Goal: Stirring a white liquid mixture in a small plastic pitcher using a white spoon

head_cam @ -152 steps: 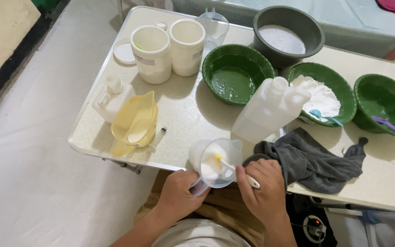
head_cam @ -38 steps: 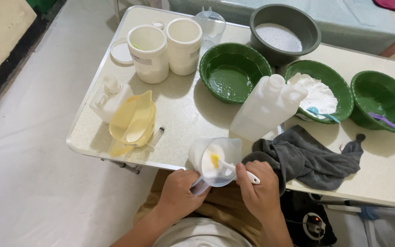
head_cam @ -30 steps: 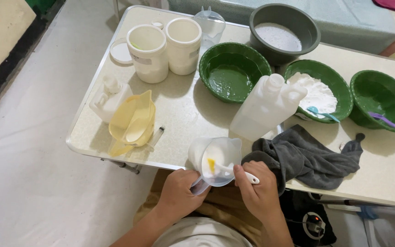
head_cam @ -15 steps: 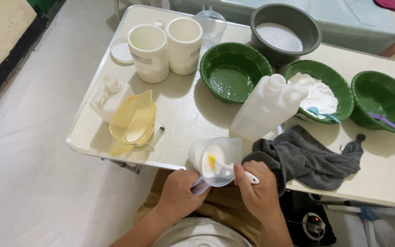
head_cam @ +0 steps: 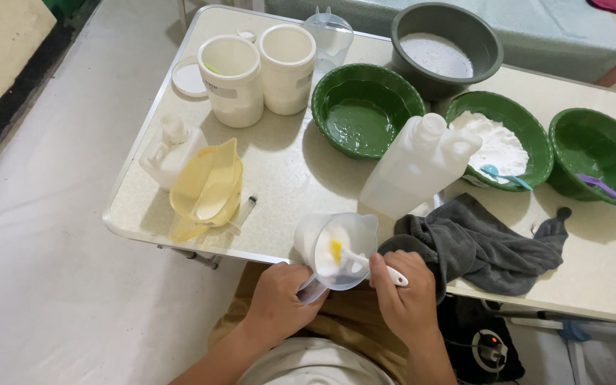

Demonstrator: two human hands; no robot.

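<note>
The left hand [head_cam: 277,303] is gripping the handle of a clear plastic measuring cup [head_cam: 336,248], fingers curled shut around it, and is holding the cup tilted at the near edge of the table [head_cam: 286,178], just over the person's lap. The right hand [head_cam: 408,303] is pinching the white handle of a small spoon [head_cam: 365,260] between thumb and fingers, and the spoon's tip is reaching into the cup, where white contents and a yellow patch are showing. Just to the right of the cup, a dark grey cloth [head_cam: 483,242] is lying crumpled on the table, touching the right hand's far side. Beyond the cup, a white plastic jug [head_cam: 415,167] is standing with its cap off, leaning close to a green bowl of white powder [head_cam: 500,142] with a light blue scoop resting in it. To the left, a yellow measuring cup [head_cam: 208,189] is sitting near the table's front edge, with a syringe [head_cam: 242,212] lying just beside it and a small white bottle [head_cam: 171,146] behind it. Farther back, an empty green bowl [head_cam: 363,107] is sitting in the middle, and another green bowl [head_cam: 597,153] holding a purple spoon is standing at the right. At the far side, two white tubs [head_cam: 258,68] are standing open side by side, a round lid [head_cam: 187,77] is lying to their left, a clear cup [head_cam: 329,36] is behind them, and a grey basin [head_cam: 447,46] is holding white powder.
</note>
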